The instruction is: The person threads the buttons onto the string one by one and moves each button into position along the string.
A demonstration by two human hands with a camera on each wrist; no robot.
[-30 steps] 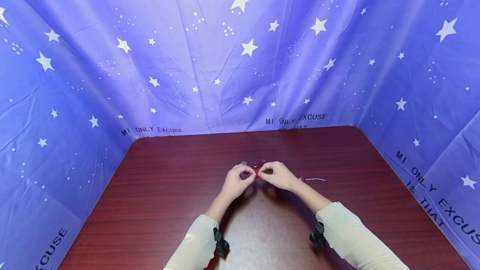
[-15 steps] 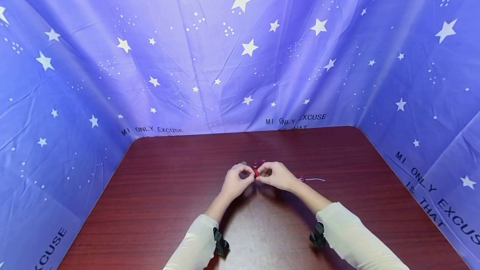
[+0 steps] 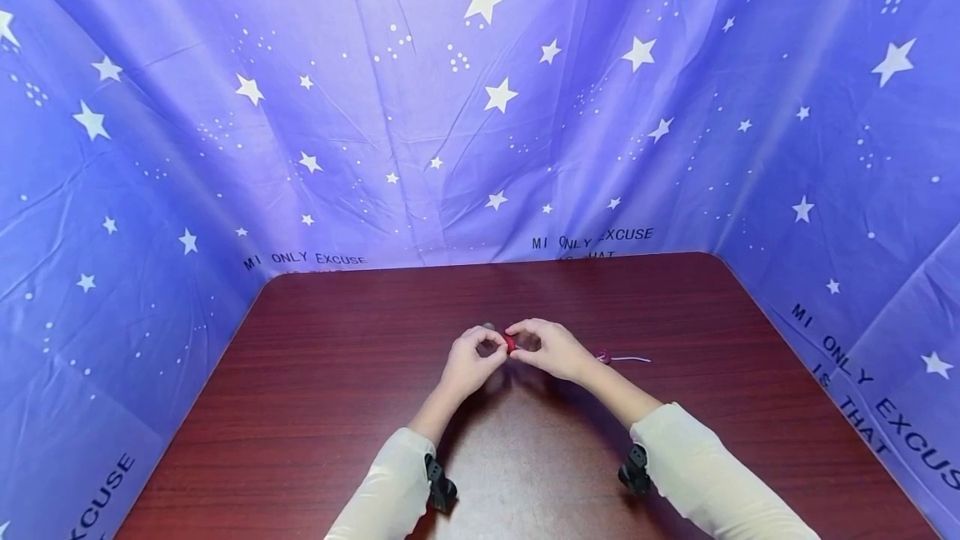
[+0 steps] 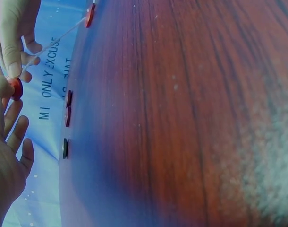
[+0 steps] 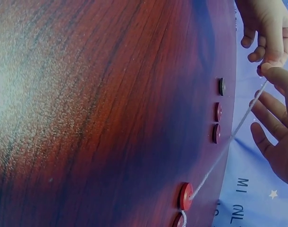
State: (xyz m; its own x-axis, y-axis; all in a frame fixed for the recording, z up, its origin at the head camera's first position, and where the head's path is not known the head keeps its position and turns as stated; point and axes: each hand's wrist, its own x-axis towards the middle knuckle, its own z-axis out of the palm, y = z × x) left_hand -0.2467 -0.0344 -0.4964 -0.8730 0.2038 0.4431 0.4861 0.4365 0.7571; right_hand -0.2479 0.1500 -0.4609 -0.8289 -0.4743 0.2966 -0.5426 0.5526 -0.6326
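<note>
Thumb and fingertips of my left hand [image 3: 467, 363] pinch a round red button [image 3: 511, 344] held above the table. Around the same button's edge, my right hand [image 3: 561, 349] has its index finger and thumb spread, with fingertips against the rim; the thumb touches it in the right wrist view. From these fingertips a thin white string [image 5: 248, 111] runs down taut to a red button [image 5: 186, 196] threaded on it and lying on the table. Another red button [image 5: 178, 220] lies beside that one, partly cut off. The held button's far side is hidden by fingers.
Farther along the brown wooden table [image 3: 337, 373] lie a dark button [image 5: 222, 86] and two red buttons [image 5: 218, 111]. Past the table's far edge hangs a blue star-printed curtain [image 3: 420, 107]. A loose string end [image 3: 632, 359] lies right of the right hand.
My right index finger has lifted and spread away from the thumb, and the right hand has shifted slightly left. More of the red button's face shows. The left hand keeps its pinch.
</note>
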